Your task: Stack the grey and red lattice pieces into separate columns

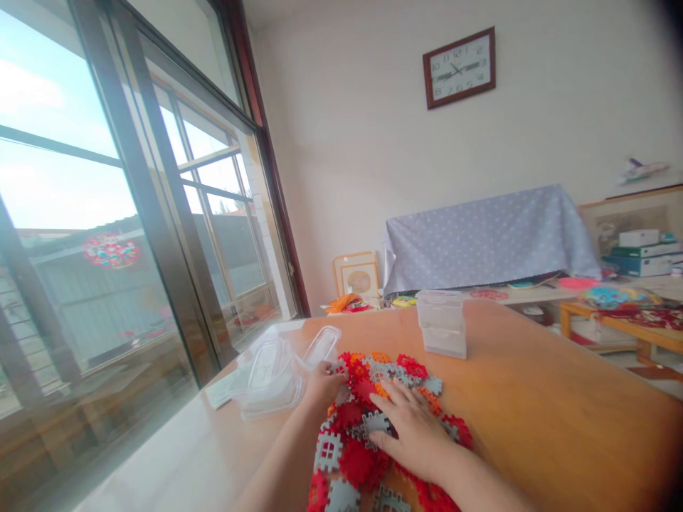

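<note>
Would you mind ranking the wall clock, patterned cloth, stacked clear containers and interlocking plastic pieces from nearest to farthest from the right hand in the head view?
1. Interlocking plastic pieces, beneath the right hand.
2. Stacked clear containers, ahead on the table.
3. Patterned cloth, beyond the table.
4. Wall clock, highest up.

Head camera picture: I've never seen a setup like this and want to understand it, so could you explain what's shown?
No machine here: a person's bare left hand and right hand are at work. The only picture comes from a camera worn on their head, looking forward and down. On the table lie red, gray and orange toothed pieces, with clear plastic containers to the left. The right hand spreads open over the pieces; whether the left one grips any is hard to tell.
</note>
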